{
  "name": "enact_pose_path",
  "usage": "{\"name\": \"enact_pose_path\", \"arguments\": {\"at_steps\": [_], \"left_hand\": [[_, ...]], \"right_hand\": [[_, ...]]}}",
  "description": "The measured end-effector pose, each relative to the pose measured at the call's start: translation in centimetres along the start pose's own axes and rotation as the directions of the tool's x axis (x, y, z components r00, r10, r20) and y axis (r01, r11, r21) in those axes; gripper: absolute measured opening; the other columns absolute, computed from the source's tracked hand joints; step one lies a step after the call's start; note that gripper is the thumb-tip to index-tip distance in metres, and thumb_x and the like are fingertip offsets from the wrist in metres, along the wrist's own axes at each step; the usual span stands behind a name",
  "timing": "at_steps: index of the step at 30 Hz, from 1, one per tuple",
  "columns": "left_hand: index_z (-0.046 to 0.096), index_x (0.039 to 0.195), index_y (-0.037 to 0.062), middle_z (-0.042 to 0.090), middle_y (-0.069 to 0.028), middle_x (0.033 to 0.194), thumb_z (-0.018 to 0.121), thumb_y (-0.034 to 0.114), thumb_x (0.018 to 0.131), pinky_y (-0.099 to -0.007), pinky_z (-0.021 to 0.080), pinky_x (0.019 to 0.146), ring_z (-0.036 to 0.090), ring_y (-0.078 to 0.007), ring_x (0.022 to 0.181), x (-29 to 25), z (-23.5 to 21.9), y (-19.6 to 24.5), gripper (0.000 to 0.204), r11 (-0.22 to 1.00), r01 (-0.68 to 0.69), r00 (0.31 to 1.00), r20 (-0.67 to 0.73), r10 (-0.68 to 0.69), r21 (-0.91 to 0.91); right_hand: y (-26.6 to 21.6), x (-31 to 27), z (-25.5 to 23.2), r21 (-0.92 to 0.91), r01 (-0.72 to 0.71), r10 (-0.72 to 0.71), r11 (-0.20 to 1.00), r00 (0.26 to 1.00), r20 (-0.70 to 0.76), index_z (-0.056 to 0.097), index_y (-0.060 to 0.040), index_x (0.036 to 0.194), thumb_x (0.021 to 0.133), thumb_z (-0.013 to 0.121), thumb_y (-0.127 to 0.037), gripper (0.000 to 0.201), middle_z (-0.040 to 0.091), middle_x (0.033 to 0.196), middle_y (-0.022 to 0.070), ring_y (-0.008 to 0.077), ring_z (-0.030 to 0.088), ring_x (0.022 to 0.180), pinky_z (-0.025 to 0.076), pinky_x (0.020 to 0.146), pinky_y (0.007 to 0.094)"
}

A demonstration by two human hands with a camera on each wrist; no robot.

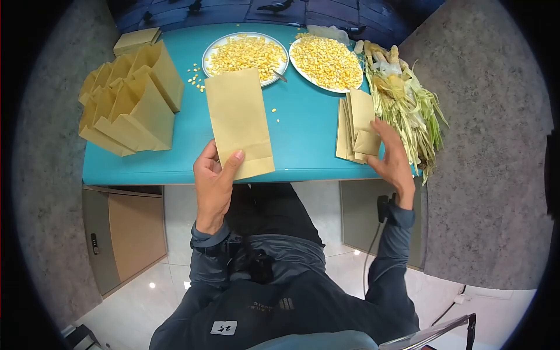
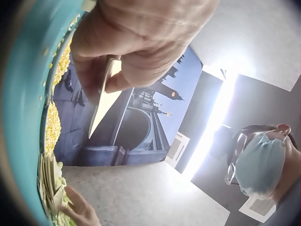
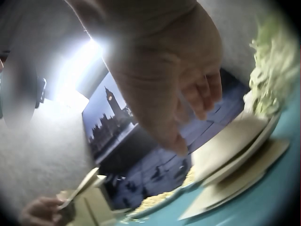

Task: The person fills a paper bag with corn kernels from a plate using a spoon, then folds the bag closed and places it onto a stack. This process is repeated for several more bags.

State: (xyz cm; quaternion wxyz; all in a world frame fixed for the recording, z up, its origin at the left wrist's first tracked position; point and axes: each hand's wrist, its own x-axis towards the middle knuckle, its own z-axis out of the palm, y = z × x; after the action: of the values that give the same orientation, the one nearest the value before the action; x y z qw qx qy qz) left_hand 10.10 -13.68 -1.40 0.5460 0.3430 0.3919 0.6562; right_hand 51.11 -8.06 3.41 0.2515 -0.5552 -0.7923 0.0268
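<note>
My left hand (image 1: 216, 181) pinches a flat, folded brown paper bag (image 1: 239, 119) near its lower end, thumb on the front. That bag is held up over the table's front edge and shows edge-on in the left wrist view as a thin pale sheet (image 2: 106, 96). At the right, my right hand (image 1: 394, 157) is at a loose stack of flat paper bags (image 1: 350, 131), its fingers and thumb spread apart around the near right side. In the right wrist view the right hand (image 3: 164, 84) hangs just above the stack (image 3: 230, 146), nothing between its fingers.
Several opened paper bags (image 1: 131, 105) stand upright at the left, with more folded bags (image 1: 137, 39) behind. Two plates of corn kernels, a left plate (image 1: 205, 63) with a spoon (image 1: 280, 76) and a right plate (image 1: 297, 69), sit at the back. Corn husks (image 1: 408, 111) lie at the right edge.
</note>
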Motion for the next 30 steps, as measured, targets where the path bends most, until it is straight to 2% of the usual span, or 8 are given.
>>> {"name": "enact_pose_path", "arguments": {"at_steps": [2,4,10,17,24,27,29,30], "left_hand": [[0.058,0.142,-0.0096,0.072,-0.0188,0.133,0.078,0.008,0.101,-0.0320,0.054,0.105,0.070,-0.0183,0.118,0.1,-0.1,0.2,0.048,1.000,-0.003,1.000,0.017,0.003,0.015],[0.043,0.157,-0.0080,0.070,-0.0219,0.135,0.076,0.002,0.099,-0.0350,0.055,0.109,0.071,-0.0221,0.123,0.1,-0.1,0.6,0.067,1.000,0.004,1.000,0.028,-0.004,-0.003],[0.025,0.170,0.0032,0.067,-0.0273,0.139,0.070,-0.004,0.098,-0.0362,0.059,0.105,0.071,-0.0259,0.126,0.1,1.0,1.4,0.085,1.000,0.009,0.997,0.078,-0.010,0.012],[0.033,0.167,0.0030,0.068,-0.0212,0.137,0.059,-0.010,0.098,-0.0331,0.052,0.107,0.068,-0.0213,0.125,0.4,1.9,1.4,0.075,0.988,-0.006,0.981,0.191,-0.024,0.155],[0.057,0.152,-0.0030,0.065,-0.0163,0.144,0.062,-0.008,0.096,-0.0335,0.049,0.113,0.066,-0.0208,0.127,1.2,2.7,-0.4,0.056,0.960,-0.111,0.968,0.245,0.047,0.257],[0.063,0.145,-0.0056,0.069,-0.0164,0.139,0.066,-0.003,0.097,-0.0327,0.049,0.112,0.067,-0.0211,0.126,2.1,3.7,-1.7,0.048,0.903,-0.159,0.952,0.303,0.034,0.399],[0.065,0.142,-0.0068,0.072,-0.0171,0.135,0.069,0.001,0.098,-0.0322,0.050,0.110,0.068,-0.0214,0.125,2.6,5.2,-3.0,0.045,0.857,-0.169,0.948,0.318,0.007,0.486],[0.065,0.140,-0.0081,0.074,-0.0237,0.129,0.071,0.013,0.099,-0.0345,0.053,0.106,0.071,-0.0284,0.116,2.7,6.3,-3.9,0.046,0.817,-0.234,0.942,0.331,0.057,0.527]], "right_hand": [[0.3,0.0,-0.6,0.036,-0.018,0.007,0.999,0.960,0.280,0.051,-0.0025,0.157,0.071,0.082,-0.001,0.091,0.054,0.160,0.0243,0.0411,0.046,0.154,0.037,0.129,0.0447],[-0.1,0.8,-0.9,-0.001,-0.004,0.004,1.000,0.942,0.336,0.052,-0.0027,0.156,0.069,0.083,0.001,0.092,0.055,0.159,0.0245,0.0409,0.046,0.154,0.039,0.128,0.0450],[-2.0,3.8,-0.2,-0.133,0.115,-0.038,0.984,0.877,0.480,0.051,-0.0044,0.157,0.064,0.086,0.003,0.100,0.057,0.156,0.0260,0.0420,0.054,0.146,0.048,0.121,0.0465],[-2.8,5.5,0.8,-0.222,0.235,-0.036,0.946,0.759,0.650,0.045,-0.0044,0.159,0.067,0.086,-0.006,0.101,0.062,0.147,0.0273,0.0456,0.064,0.129,0.056,0.108,0.0472],[-1.2,5.1,2.0,-0.185,0.145,-0.016,0.972,0.827,0.562,0.048,0.0015,0.155,0.086,0.071,-0.002,0.073,0.068,0.133,0.0290,0.0485,0.068,0.115,0.057,0.098,0.0534],[-0.5,4.7,1.8,-0.063,0.079,-0.044,0.995,0.898,0.439,0.054,0.0030,0.148,0.091,0.065,0.002,0.058,0.070,0.129,0.0294,0.0487,0.070,0.110,0.057,0.095,0.0544],[-1.8,4.0,0.9,-0.105,0.030,-0.006,0.994,0.974,0.226,0.058,0.0041,0.144,0.091,0.063,0.006,0.054,0.070,0.132,0.0296,0.0477,0.070,0.112,0.058,0.095,0.0526],[-3.0,3.6,0.5,-0.107,0.034,-0.009,0.994,0.974,0.226,0.058,0.0041,0.144,0.091,0.063,0.006,0.054,0.070,0.132,0.0296,0.0477,0.070,0.112,0.058,0.095,0.0526]]}}
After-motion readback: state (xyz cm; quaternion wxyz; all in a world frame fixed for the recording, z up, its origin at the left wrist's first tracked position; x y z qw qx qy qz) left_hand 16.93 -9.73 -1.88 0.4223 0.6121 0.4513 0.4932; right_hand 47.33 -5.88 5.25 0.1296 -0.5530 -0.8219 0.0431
